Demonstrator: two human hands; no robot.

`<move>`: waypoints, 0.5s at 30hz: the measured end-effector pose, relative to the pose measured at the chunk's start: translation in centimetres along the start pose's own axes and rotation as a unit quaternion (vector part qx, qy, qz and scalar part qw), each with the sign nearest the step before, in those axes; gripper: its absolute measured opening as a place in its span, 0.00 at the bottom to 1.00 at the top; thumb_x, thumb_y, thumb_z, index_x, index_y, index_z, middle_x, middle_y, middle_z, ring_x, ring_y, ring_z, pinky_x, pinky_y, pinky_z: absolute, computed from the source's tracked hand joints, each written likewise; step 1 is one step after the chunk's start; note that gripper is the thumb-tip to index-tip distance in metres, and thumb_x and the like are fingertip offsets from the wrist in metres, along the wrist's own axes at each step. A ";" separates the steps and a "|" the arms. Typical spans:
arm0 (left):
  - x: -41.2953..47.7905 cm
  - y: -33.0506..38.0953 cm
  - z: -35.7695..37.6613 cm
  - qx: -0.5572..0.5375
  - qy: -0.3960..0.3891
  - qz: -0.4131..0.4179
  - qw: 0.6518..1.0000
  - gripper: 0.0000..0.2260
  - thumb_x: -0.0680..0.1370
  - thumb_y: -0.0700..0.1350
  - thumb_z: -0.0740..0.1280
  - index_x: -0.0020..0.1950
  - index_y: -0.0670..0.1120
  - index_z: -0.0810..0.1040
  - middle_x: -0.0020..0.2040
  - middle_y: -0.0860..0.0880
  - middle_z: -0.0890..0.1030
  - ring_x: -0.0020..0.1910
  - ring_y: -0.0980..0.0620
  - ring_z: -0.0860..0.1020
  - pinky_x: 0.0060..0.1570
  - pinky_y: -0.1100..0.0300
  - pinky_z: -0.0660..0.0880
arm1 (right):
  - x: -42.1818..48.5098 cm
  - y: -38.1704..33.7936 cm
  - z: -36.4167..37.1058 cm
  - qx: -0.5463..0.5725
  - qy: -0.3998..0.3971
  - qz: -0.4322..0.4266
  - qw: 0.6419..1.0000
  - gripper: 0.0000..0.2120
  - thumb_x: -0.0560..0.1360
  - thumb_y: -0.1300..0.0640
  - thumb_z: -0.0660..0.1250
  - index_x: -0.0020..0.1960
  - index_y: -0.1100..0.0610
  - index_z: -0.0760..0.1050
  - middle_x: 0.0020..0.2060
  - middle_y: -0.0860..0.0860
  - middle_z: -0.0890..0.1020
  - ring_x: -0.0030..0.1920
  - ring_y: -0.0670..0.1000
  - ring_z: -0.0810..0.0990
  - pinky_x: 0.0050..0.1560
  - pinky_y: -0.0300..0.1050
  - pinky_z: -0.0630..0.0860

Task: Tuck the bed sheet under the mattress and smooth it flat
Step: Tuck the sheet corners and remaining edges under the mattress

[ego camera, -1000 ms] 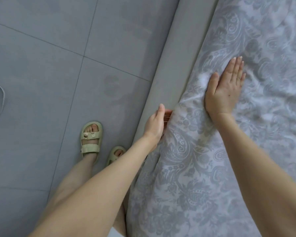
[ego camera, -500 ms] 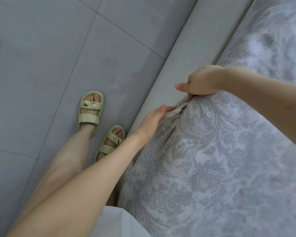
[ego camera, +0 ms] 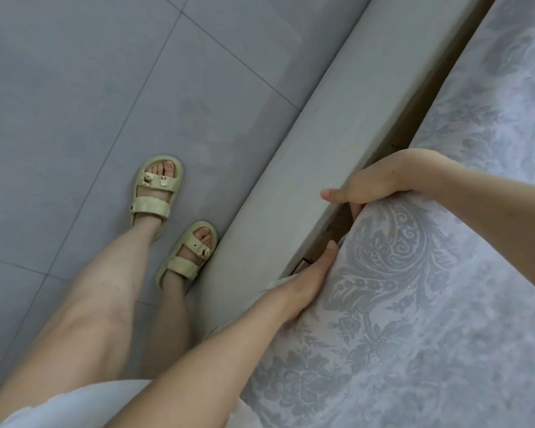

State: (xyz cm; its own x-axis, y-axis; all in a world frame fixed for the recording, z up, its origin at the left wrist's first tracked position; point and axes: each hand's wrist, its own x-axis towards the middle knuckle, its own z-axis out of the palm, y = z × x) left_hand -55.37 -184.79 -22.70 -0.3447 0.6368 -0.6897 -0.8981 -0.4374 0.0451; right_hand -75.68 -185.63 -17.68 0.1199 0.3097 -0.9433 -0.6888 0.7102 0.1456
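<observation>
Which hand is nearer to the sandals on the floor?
Left. The left hand lies against the sheet just across the bed frame from the sandals; the right hand grips the sheet farther up the bed, farther from them.

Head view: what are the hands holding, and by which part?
The right hand grips the bed sheet where it folds over the side; the left hand has hidden fingers, hold unclear.

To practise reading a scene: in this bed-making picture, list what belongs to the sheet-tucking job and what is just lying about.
Belongs to the job:
bed sheet
right hand, gripping its edge
left hand, pressed against its side
bed frame beside the gap

Just there:
sandals on the person's feet
tiled floor
</observation>
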 end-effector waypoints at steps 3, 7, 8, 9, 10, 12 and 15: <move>1.9 1.3 -0.7 -0.002 -0.010 -0.039 0.999 0.28 0.77 0.68 0.47 0.72 0.55 0.65 0.69 0.51 0.71 0.66 0.54 0.69 0.68 0.58 0.63 | 1.0 -0.7 -0.6 0.026 0.004 -0.005 1.000 0.42 0.76 0.32 0.39 0.50 0.57 0.84 0.44 0.48 0.78 0.47 0.47 0.76 0.58 0.45 0.65; 1.4 1.6 -1.8 0.027 0.020 -0.045 0.998 0.32 0.74 0.71 0.41 0.70 0.59 0.67 0.68 0.52 0.72 0.66 0.53 0.71 0.67 0.54 0.67 | 2.7 -2.7 1.8 -0.016 -0.040 -0.009 0.999 0.36 0.79 0.36 0.40 0.68 0.60 0.70 0.67 0.56 0.72 0.68 0.55 0.69 0.67 0.48 0.60; 0.5 1.8 -2.1 0.037 0.030 -0.048 0.998 0.34 0.74 0.71 0.39 0.67 0.57 0.71 0.66 0.51 0.75 0.64 0.52 0.73 0.64 0.55 0.69 | 3.1 -3.1 2.3 -0.033 -0.039 -0.015 0.999 0.35 0.80 0.37 0.39 0.71 0.60 0.65 0.71 0.56 0.67 0.71 0.55 0.65 0.69 0.47 0.57; -0.4 1.7 -2.6 0.041 0.047 -0.046 0.997 0.35 0.75 0.70 0.37 0.63 0.55 0.74 0.64 0.50 0.77 0.62 0.52 0.75 0.62 0.56 0.70 | 3.2 -3.2 2.6 -0.038 -0.037 -0.018 0.998 0.35 0.79 0.37 0.39 0.73 0.60 0.63 0.72 0.56 0.65 0.72 0.55 0.62 0.70 0.47 0.55; -1.1 1.4 -3.3 0.035 0.064 -0.035 0.997 0.34 0.76 0.68 0.37 0.61 0.54 0.76 0.62 0.49 0.78 0.61 0.52 0.76 0.62 0.57 0.71 | 3.2 -3.3 2.6 -0.029 -0.038 -0.013 0.999 0.37 0.79 0.35 0.39 0.73 0.60 0.63 0.72 0.56 0.65 0.73 0.55 0.62 0.71 0.48 0.55; -2.0 -0.1 -4.3 -0.001 0.069 -0.006 0.998 0.32 0.77 0.67 0.38 0.61 0.52 0.75 0.62 0.49 0.78 0.61 0.53 0.76 0.64 0.58 0.68 | 2.6 -3.0 2.5 0.002 -0.014 -0.016 1.000 0.41 0.76 0.31 0.38 0.71 0.59 0.67 0.69 0.55 0.70 0.70 0.55 0.66 0.68 0.49 0.59; -2.0 -2.4 -3.5 -0.029 0.030 -0.040 0.998 0.35 0.73 0.73 0.46 0.68 0.54 0.72 0.67 0.55 0.73 0.66 0.56 0.71 0.70 0.56 0.62 | 0.9 -2.0 2.8 -0.014 0.143 -0.038 0.989 0.43 0.74 0.30 0.34 0.49 0.57 0.78 0.40 0.51 0.79 0.48 0.51 0.75 0.54 0.46 0.66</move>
State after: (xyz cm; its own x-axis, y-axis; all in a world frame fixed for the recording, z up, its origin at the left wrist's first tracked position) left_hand -51.57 -187.26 -24.00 -0.2542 0.6329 -0.7313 -0.9039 -0.4244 -0.0531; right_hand -72.22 -184.98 -17.97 -0.0313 0.0618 -0.9976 -0.7059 0.7053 0.0658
